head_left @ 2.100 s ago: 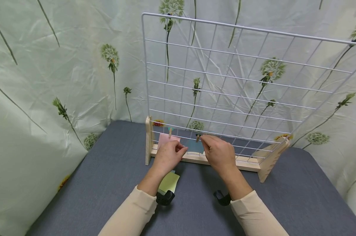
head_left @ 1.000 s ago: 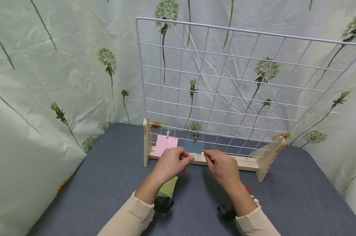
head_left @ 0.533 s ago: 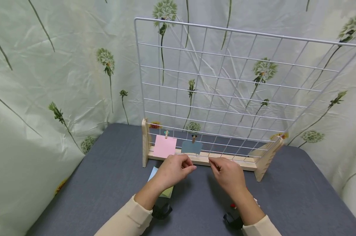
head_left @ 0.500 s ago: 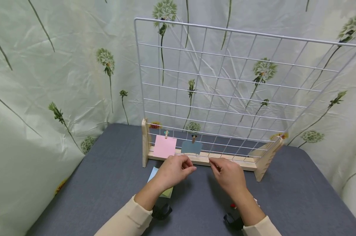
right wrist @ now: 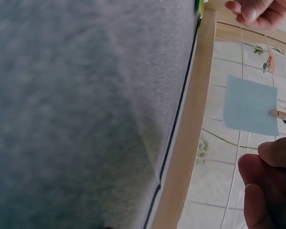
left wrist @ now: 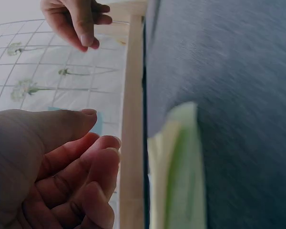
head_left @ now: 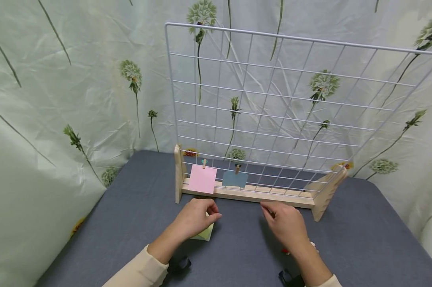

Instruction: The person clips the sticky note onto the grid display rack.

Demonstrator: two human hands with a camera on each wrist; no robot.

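A pink paper note [head_left: 202, 178] and a grey-blue one [head_left: 235, 179] hang low on a white wire grid [head_left: 273, 103], each held by a small wooden clothespin [head_left: 237, 169]. My left hand [head_left: 197, 217] hovers over yellow-green paper notes [head_left: 204, 234], partly hiding them; its fingers are loosely curled with nothing between them. In the left wrist view the notes [left wrist: 178, 162] lie below that hand. My right hand [head_left: 285, 223] is in front of the grid's base, fingers loosely bent. The right wrist view shows its fingertips [right wrist: 264, 145] bare, near the blue note [right wrist: 250, 106].
The grid stands in a wooden base [head_left: 259, 195] with upright ends at left and right. Small red and white pieces [head_left: 285, 251] lie on the dark grey tabletop [head_left: 244, 247], partly behind my right forearm. A flower-print cloth [head_left: 104, 59] hangs behind the table.
My right hand has let go of the clothespin on the blue note and drawn back, down and to the right. The left hand has moved back and left, over the yellow-green notes.
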